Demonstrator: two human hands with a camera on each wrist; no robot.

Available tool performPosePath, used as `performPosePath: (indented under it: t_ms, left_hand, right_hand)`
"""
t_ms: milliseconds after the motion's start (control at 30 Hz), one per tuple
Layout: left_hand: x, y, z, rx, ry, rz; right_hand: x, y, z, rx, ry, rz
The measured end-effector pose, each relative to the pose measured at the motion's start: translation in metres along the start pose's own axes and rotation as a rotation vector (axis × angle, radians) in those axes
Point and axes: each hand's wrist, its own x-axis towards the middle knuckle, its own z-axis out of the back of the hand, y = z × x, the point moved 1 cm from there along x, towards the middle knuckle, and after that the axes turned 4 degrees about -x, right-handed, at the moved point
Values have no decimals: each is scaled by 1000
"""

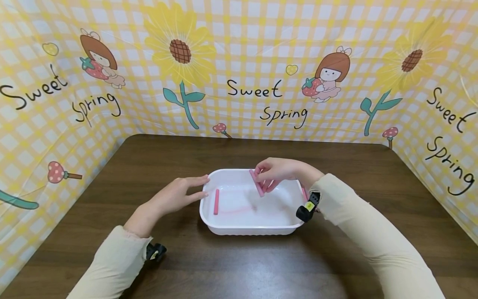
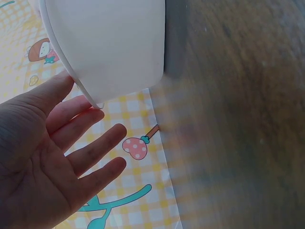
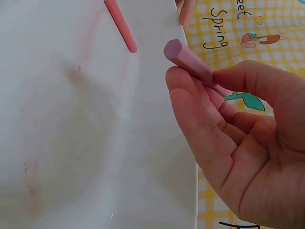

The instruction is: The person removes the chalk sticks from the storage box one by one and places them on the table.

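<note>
Thumb and fingertips of my right hand [image 1: 272, 171] pinch a pink chalk-like stick [image 1: 256, 183], held tilted over the far side of a white plastic tray [image 1: 254, 228]. In the right wrist view, that stick's faceted end points away from the palm. A second, redder pink stick [image 1: 216, 202] lies inside the tray near its left end. Another pink stick [image 1: 304, 194] shows at the right end, partly hidden by the wrist. My left hand [image 1: 173, 193] rests its thumb and fingertips at the tray's left rim, fingers mostly straight, as the left wrist view [image 2: 62, 138] shows.
Faint pink smears mark the tray's floor. Beneath it is a dark brown wooden table [image 1: 179, 265]. A yellow checked cloth [image 1: 257, 41] with printed flowers and lettering stands around the table's back and sides. Each wrist wears a small black camera [image 1: 156, 252].
</note>
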Motion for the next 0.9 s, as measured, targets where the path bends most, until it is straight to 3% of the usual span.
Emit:
performPosePath:
  t_ms: [533, 900]
  left_hand:
    - [-2, -2, 1, -2, 15, 4]
    - [-1, -1, 0, -4, 9, 1]
  right_hand:
    - [-21, -13, 9, 4, -54, 1]
    - [-39, -26, 13, 119, -85, -17]
